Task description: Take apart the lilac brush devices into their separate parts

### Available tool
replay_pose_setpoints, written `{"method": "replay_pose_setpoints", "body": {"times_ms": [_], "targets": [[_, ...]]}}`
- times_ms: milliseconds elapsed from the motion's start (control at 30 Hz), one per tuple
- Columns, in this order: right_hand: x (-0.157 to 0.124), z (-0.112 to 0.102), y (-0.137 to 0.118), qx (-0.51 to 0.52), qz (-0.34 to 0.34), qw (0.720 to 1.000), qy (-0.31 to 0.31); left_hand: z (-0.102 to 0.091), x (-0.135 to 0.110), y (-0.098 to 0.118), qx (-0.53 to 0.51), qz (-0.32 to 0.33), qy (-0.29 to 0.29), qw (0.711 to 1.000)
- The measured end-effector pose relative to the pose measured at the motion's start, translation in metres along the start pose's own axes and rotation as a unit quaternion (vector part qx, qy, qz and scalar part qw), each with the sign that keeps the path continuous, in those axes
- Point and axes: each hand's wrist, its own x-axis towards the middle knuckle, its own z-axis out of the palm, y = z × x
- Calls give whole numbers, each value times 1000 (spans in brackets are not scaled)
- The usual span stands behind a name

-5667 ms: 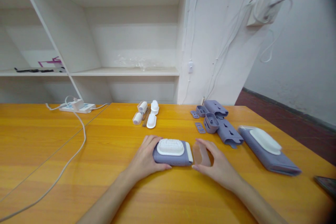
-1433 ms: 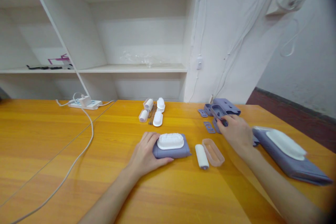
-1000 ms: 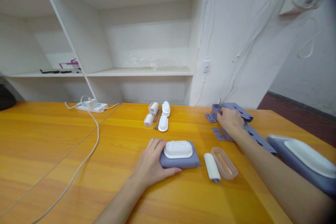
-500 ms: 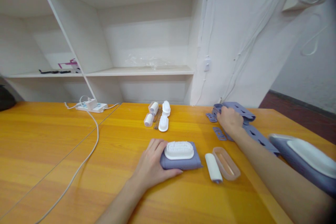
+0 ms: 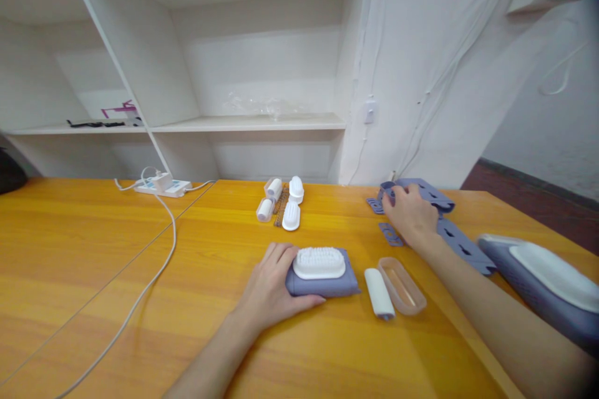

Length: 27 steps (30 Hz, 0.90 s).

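Note:
My left hand (image 5: 267, 283) grips the left end of a grey-purple plastic block (image 5: 322, 287), thumb along its front and fingers behind. A white oval brush head (image 5: 319, 263) with its bristles up lies on this block. At the right, my right hand (image 5: 410, 215) is closed, fingers curled round a small grey-purple plastic piece (image 5: 387, 189); its fingertips are partly hidden. Beside that hand are larger grey-purple slotted panels (image 5: 461, 245) and two flat cut-out plates, one being the nearer plate (image 5: 390, 234). A white roller (image 5: 379, 293) lies beside a clear oblong cover (image 5: 402, 285).
Farther back are white brush heads (image 5: 291, 216), small rollers in clear covers (image 5: 265, 209) and springs (image 5: 279, 206). A large grey-and-white piece (image 5: 543, 287) lies beyond my right forearm. A power strip (image 5: 163, 186) and its cable (image 5: 154, 274) occupy the left side. White shelving (image 5: 248, 125) stands behind.
My right hand has shifted slightly to the right among the grey-purple pieces, its fingers more curled. My left hand keeps its grip on the block. The view has tilted slightly.

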Motion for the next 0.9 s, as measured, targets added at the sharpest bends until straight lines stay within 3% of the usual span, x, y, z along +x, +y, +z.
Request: {"method": "replay_pose_setpoints", "body": {"times_ms": [133,300,467,633,767,900], "targets": [[-36,-19,0,57,-30,998,23,0,-1,0,3,-5,-5,1000],[-101,-43,11,170,-95,980,30,1,-2,0,6,-6,-7,1000],[-150,-44,30,205,-230,951,-39,2,-1,-2,13,-12,-10,1000],[-153,-38,40,192,-268,942,-57,4,-1,-3,12,-8,-4,1000],[-148,-39,35,183,-351,917,-55,3,0,-3,3,-5,-4,1000],[-148,-42,28,210,-366,905,-62,3,0,-3,-3,-6,-6,1000]]}}
